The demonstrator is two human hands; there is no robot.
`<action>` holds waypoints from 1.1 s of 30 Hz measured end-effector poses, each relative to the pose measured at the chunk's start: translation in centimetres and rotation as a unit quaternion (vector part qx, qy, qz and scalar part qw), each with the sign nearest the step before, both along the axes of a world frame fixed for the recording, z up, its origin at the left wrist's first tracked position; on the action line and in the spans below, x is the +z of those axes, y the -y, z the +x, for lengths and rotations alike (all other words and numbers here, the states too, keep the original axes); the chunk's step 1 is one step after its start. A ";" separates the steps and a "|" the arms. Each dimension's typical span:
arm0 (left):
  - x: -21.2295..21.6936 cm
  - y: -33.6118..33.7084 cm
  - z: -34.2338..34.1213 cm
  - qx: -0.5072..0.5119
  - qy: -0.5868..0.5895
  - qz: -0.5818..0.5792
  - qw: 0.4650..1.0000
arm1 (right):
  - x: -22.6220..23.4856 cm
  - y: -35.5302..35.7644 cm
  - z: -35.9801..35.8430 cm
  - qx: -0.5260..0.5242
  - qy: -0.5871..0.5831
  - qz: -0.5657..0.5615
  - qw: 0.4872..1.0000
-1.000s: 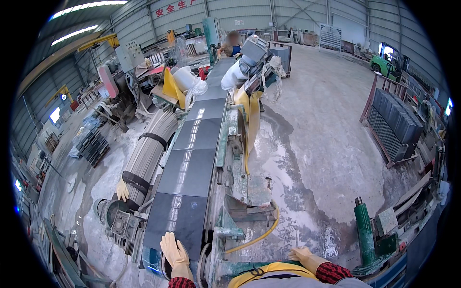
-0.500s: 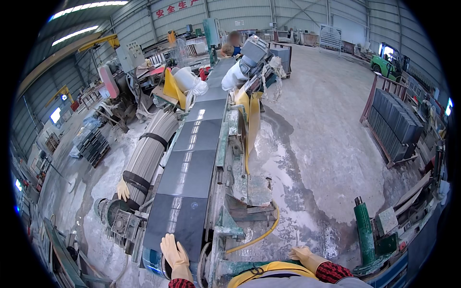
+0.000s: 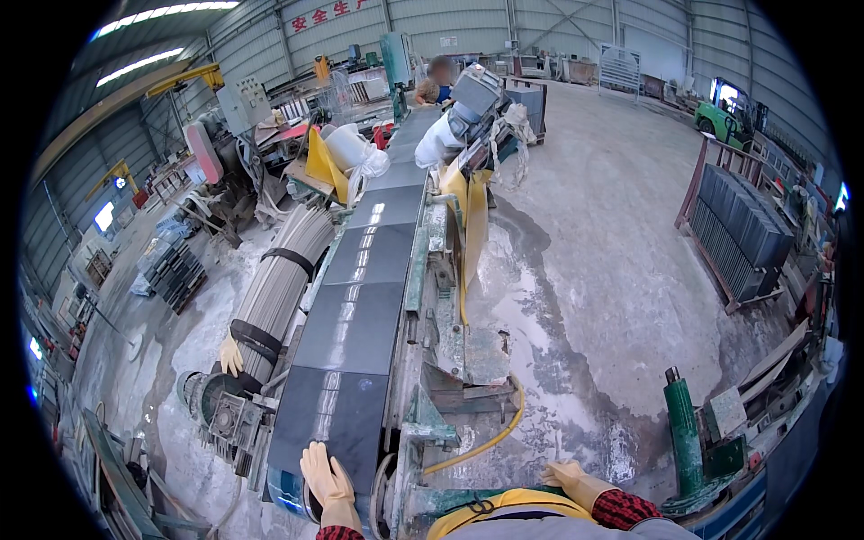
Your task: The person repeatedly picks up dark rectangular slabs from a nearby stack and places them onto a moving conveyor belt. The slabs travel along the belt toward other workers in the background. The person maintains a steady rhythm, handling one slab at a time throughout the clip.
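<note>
A row of dark grey polished stone slabs (image 3: 351,319) lies end to end on a long narrow conveyor running away from me. My left hand (image 3: 327,481), in a cream rubber glove, rests flat on the near end of the closest slab (image 3: 328,418), fingers stretched out and holding nothing. Beside the slab end is a blue-ended roller (image 3: 288,488). My right hand (image 3: 573,479), gloved alike, is at the right, near the machine's green near edge (image 3: 441,498). Its fingers are curled in, and nothing shows in them.
Left of the conveyor are a ribbed grey roll (image 3: 286,261) with black straps, a spare glove (image 3: 230,356) and a motor (image 3: 236,423). A yellow hose (image 3: 504,432) loops right. A green post (image 3: 682,441), racked slabs (image 3: 738,229) and a forklift (image 3: 723,117) stand farther right. A person (image 3: 435,85) is at the far end.
Both hands keep their places and poses. A round mark on the nearest slab looks fainter now.
</note>
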State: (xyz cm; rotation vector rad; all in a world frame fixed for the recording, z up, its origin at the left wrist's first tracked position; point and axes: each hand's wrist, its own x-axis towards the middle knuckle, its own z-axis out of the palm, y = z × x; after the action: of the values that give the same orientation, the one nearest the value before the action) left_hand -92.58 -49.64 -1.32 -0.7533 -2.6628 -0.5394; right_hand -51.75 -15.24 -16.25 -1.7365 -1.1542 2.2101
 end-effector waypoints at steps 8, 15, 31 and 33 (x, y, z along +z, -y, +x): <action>0.5 0.3 0.7 0.006 0.007 0.000 1.000 | 1.1 0.2 -0.5 -0.015 -0.003 -0.002 1.000; 0.1 0.8 0.8 0.005 0.006 0.004 1.000 | -3.8 -1.0 1.2 -0.034 -0.070 -0.071 0.994; -0.2 1.9 1.5 0.011 -0.004 0.013 1.000 | -0.8 -0.4 0.0 -0.019 -0.012 -0.034 0.999; -0.4 2.2 1.5 0.011 -0.007 0.016 1.000 | 0.2 0.1 -0.2 -0.012 -0.004 -0.014 1.000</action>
State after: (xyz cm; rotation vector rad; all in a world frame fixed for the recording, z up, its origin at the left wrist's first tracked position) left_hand -91.04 -51.80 -1.74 -0.7150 -2.6408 -0.5675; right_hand -52.00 -15.31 -16.05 -1.7400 -1.1004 2.2296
